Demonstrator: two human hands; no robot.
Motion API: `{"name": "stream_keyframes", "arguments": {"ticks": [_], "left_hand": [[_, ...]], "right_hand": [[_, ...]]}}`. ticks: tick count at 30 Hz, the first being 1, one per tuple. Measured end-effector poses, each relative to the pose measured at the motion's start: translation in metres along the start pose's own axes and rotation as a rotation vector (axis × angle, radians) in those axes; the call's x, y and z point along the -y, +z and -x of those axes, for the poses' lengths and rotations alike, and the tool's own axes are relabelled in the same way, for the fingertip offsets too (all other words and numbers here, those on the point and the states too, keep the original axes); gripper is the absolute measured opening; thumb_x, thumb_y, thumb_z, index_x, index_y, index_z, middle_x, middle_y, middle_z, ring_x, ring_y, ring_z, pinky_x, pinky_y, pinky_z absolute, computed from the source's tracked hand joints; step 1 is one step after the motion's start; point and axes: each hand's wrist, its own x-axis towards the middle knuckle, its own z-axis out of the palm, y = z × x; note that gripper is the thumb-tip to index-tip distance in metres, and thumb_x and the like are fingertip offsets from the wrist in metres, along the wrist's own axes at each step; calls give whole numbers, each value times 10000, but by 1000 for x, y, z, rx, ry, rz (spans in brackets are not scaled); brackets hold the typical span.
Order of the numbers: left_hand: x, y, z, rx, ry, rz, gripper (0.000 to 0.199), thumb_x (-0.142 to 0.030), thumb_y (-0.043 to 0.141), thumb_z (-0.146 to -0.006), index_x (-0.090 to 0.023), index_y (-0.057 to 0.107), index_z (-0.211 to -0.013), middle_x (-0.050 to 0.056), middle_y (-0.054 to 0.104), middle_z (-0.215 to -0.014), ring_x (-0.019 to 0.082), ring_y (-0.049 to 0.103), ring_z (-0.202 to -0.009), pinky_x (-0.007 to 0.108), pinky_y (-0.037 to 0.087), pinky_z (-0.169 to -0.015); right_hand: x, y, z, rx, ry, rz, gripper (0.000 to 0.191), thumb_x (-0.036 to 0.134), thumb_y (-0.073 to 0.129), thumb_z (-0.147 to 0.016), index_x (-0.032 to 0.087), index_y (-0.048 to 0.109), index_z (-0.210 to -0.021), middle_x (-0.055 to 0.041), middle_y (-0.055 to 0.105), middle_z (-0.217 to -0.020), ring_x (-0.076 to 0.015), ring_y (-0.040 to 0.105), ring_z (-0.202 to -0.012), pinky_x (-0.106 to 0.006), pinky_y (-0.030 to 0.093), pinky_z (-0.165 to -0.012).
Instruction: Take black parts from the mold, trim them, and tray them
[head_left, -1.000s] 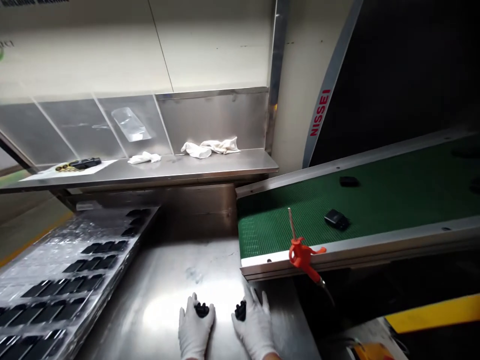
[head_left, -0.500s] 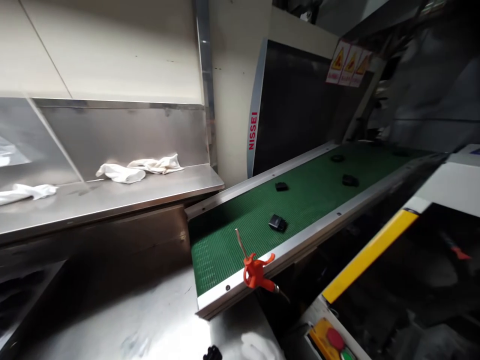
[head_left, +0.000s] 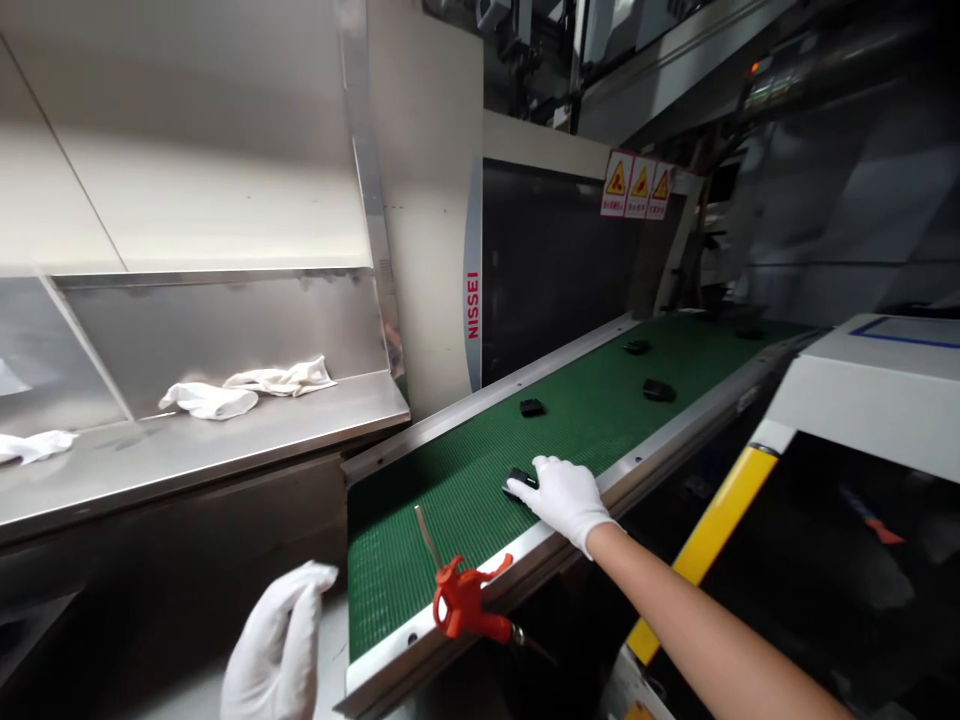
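Note:
My right hand (head_left: 566, 500), in a white glove, reaches over the conveyor's near rail. Its thumb and fingers are closing round a small black plastic part (head_left: 519, 482) lying on the green belt. At the lower left, my left hand (head_left: 277, 640) is raised, also white-gloved. Its fingers are curled with the tips together, and anything inside them is hidden. An orange air blow gun (head_left: 469, 600) with a thin metal nozzle hangs at the near rail, between my two hands. Farther up the belt lie other black parts, one (head_left: 532, 407) just beyond my right hand.
The green conveyor belt (head_left: 420, 520) runs away to the right between metal rails. Left of it, a steel shelf (head_left: 352, 410) carries white gloves (head_left: 214, 400). A machine with a dark panel (head_left: 555, 270) stands behind the belt. A yellow post (head_left: 705, 550) rises near my right forearm.
My right hand has come onto the belt at the nearest black part. My left hand now shows at the lower left. The view has shifted, and the black piece at the bottom edge is out of sight.

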Motion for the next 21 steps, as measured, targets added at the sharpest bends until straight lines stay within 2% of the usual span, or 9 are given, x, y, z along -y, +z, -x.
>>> {"name": "stream_keyframes", "arguments": {"ticks": [5,10,13,17,19,21], "left_hand": [[-54,46,-55,211,283,90,129,-251,531,-929,-258,638,-1001,-2,666,-1000,146,638,-954,242,511,-890],[-94,106,-109,416,420,-47,172,-342,506,-941,-219,624,-964,15,668,-948,156,631,-883,275,494,-851],[-102,156,-143,583,340,-186,289,-431,450,-943,-201,622,-972,41,689,-975,189,643,-912,299,488,-854],[-89,237,-184,811,82,-411,352,-430,421,-928,-174,616,-1071,81,717,-1050,213,669,-976,286,490,-860],[-78,278,-198,872,-28,-530,386,-432,418,-927,-153,618,-1102,107,722,-1068,227,678,-990,282,493,-834],[-70,314,-207,881,-77,-602,413,-436,443,-917,-122,625,-1115,149,709,-1119,259,671,-1037,296,492,-833]], "right_hand": [[4,2,-20,127,-34,30,604,703,467,-825,150,677,-946,-175,717,-939,-315,678,-891,-421,412,-773],[7,0,-29,159,-85,10,521,648,531,-810,164,707,-891,-156,736,-921,-294,685,-886,-440,397,-839],[13,-3,-33,192,-93,16,460,597,551,-823,169,712,-873,-151,740,-895,-302,692,-881,-454,405,-853],[27,-6,-37,235,-118,28,334,486,647,-805,175,702,-915,-128,740,-866,-294,705,-842,-426,459,-781],[34,-7,-37,247,-155,30,281,423,699,-780,196,695,-947,-111,738,-898,-277,706,-854,-399,484,-743],[39,-7,-37,255,-203,36,239,372,713,-771,215,692,-949,-101,732,-937,-273,703,-885,-389,506,-723]]}}
